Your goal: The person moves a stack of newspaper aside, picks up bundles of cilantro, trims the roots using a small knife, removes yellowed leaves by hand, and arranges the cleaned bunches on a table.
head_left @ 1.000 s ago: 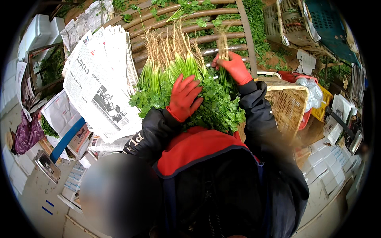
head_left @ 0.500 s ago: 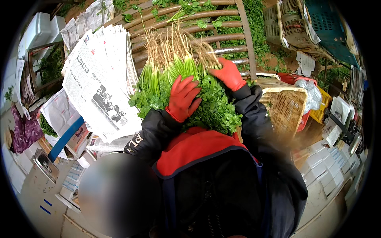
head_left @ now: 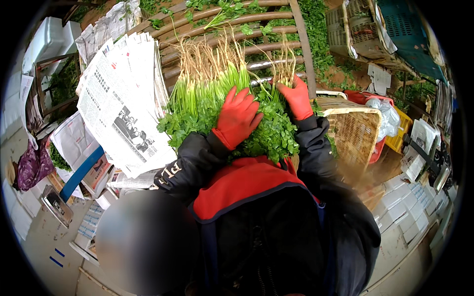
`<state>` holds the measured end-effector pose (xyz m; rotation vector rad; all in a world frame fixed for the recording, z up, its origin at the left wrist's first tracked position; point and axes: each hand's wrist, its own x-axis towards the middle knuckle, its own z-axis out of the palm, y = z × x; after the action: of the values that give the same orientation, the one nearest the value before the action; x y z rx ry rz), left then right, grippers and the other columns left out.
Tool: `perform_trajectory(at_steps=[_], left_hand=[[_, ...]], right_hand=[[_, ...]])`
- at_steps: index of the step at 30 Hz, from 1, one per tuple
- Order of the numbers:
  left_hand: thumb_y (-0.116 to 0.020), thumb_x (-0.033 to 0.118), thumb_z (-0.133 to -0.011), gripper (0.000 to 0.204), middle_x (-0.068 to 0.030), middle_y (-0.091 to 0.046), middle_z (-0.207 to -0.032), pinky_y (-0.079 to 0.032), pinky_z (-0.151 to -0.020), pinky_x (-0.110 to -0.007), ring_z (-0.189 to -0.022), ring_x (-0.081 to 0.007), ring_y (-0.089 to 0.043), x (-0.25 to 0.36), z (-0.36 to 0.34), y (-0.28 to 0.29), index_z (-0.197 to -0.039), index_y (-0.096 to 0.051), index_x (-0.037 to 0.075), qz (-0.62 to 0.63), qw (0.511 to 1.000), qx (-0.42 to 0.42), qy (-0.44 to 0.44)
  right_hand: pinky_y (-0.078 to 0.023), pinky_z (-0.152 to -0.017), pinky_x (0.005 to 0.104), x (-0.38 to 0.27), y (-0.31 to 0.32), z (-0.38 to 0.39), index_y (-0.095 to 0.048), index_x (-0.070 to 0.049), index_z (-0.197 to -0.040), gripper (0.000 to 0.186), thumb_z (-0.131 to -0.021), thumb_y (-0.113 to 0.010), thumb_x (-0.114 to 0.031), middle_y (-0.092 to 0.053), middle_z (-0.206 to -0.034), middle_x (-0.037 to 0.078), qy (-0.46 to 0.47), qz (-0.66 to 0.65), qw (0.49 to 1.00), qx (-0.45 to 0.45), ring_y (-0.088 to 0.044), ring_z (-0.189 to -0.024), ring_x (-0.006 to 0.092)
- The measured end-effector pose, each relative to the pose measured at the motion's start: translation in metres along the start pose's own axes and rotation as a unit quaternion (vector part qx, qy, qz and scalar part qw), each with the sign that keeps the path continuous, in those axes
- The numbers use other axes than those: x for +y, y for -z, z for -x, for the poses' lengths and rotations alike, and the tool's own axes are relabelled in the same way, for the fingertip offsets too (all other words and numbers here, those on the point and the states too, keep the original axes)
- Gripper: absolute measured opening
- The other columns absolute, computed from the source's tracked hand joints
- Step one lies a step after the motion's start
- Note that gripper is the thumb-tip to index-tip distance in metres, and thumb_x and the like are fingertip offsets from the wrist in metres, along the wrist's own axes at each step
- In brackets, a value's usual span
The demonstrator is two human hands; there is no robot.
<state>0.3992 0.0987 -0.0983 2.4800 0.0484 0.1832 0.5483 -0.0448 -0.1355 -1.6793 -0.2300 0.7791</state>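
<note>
My right hand [head_left: 295, 96], pinching stems [head_left: 280, 88], has swung to one o'clock, roots [head_left: 284, 64] apart from the bunch [head_left: 197, 91] (left hand [head_left: 237, 118] loosely spread).

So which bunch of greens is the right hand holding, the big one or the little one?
The little bunch. The right hand grips its stems near the roots, while the big bunch spreads wider on its left.

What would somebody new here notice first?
Probably two red gloves in the upper middle: the left hand rests on leafy greens, the right hand holds a small bunch with stringy roots. Left of the greens lies a newspaper stack; a yellowish basket sits to their right.
</note>
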Motion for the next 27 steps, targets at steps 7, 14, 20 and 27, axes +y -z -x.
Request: perform_trajectory(at_steps=[7, 14, 20, 27], left_hand=[[-0.065, 0.022, -0.077, 0.033, -0.0124, -0.057, -0.095, -0.033, -0.1, -0.051, -0.106, -0.0327, -0.051, 0.011, -0.011, -0.006, -0.102, -0.058, 0.003, -0.038, 0.999, 0.001, 0.008], [-0.065, 0.014, -0.077, 0.035, -0.0118, -0.061, -0.104, -0.041, -0.093, -0.045, -0.101, -0.0309, -0.056, 0.006, -0.02, -0.005, -0.11, -0.059, 0.007, 0.037, 0.996, 0.076, 0.035], [-0.062, 0.011, -0.079, 0.035, -0.0156, -0.06, -0.11, -0.049, -0.08, -0.039, -0.097, -0.0358, -0.059, -0.007, -0.067, -0.004, -0.113, -0.058, 0.009, 0.079, 0.995, 0.028, 0.057], [-0.061, 0.019, -0.076, 0.023, -0.0144, -0.064, -0.097, -0.049, -0.078, -0.04, -0.088, -0.0346, -0.061, -0.019, -0.096, -0.018, -0.093, -0.064, 0.004, 0.328, 0.917, -0.074, 0.213]], right_hand=[[-0.045, -0.08, 0.025, -0.024, 0.01, -0.009, -0.064, -0.003, -0.111, 0.032, -0.079, -0.065, -0.009, -0.065, -0.099, 0.003, -0.087, 0.011, 0.987, -0.136, -0.055, -0.086, 0.009], [-0.046, -0.084, 0.0268, -0.015, 0.014, 0.003, -0.061, 0.001, -0.111, 0.029, -0.083, -0.061, -0.005, -0.065, -0.104, 0.005, -0.034, -0.09, 0.992, -0.086, -0.059, -0.091, 0.0109], [-0.046, -0.085, 0.0273, -0.004, 0.019, -0.002, -0.061, 0.002, -0.11, 0.028, -0.083, -0.061, -0.005, -0.065, -0.104, 0.007, -0.05, -0.138, 0.983, -0.108, -0.06, -0.092, 0.0127], [-0.043, -0.088, 0.0287, -0.007, 0.022, -0.004, -0.056, 0.001, -0.116, 0.043, -0.078, -0.068, -0.015, -0.063, -0.106, 0.007, -0.027, -0.038, 0.994, -0.101, -0.057, -0.096, 0.0146]])
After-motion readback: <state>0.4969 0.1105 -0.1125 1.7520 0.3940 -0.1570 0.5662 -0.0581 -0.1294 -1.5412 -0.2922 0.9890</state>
